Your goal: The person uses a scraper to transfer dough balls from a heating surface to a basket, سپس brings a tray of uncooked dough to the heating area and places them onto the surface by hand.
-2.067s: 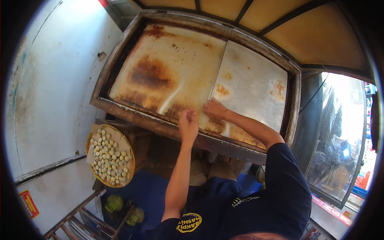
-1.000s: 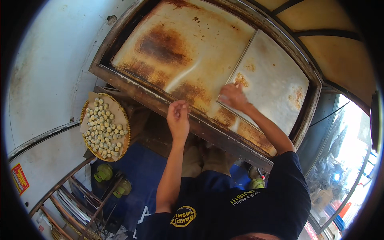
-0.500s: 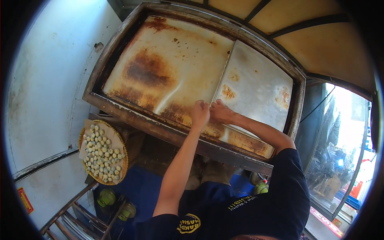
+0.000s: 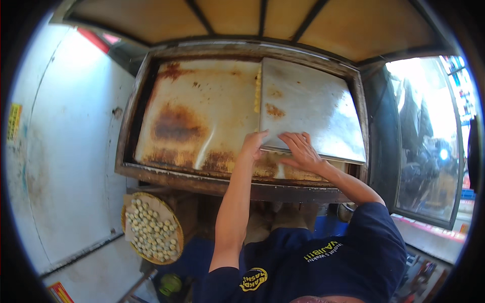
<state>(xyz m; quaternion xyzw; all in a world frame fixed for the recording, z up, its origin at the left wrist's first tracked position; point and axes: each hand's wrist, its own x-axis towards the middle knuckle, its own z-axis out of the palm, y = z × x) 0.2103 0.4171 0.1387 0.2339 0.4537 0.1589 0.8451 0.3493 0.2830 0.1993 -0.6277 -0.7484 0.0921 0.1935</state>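
Observation:
A flat silvery metal tray (image 4: 316,113) with brown scorch stains covers the right part of a large framed griddle (image 4: 222,101). At its near left corner my left hand (image 4: 254,145) is closed, with the thumb at the edge and the other fingers mostly hidden. My right hand (image 4: 302,151) rests by the tray's near edge, fingers stretched over the top and thumb pointing left below the edge. Along the tray's left side a narrow row of yellow pieces (image 4: 257,91) shows from underneath. What else lies under the tray is hidden.
Below the griddle's left end, a round woven basket (image 4: 178,237) holds many small pale round dough balls (image 4: 151,224) on paper. A white wall (image 4: 76,151) stands at the left. A glass pane (image 4: 429,151) is at the right. Something green (image 4: 170,284) sits low down.
The view has tilted up. My right hand has moved right from the tray's corner and spread its fingers. The tray's near edge looks higher, and yellow pieces now show along its left side.

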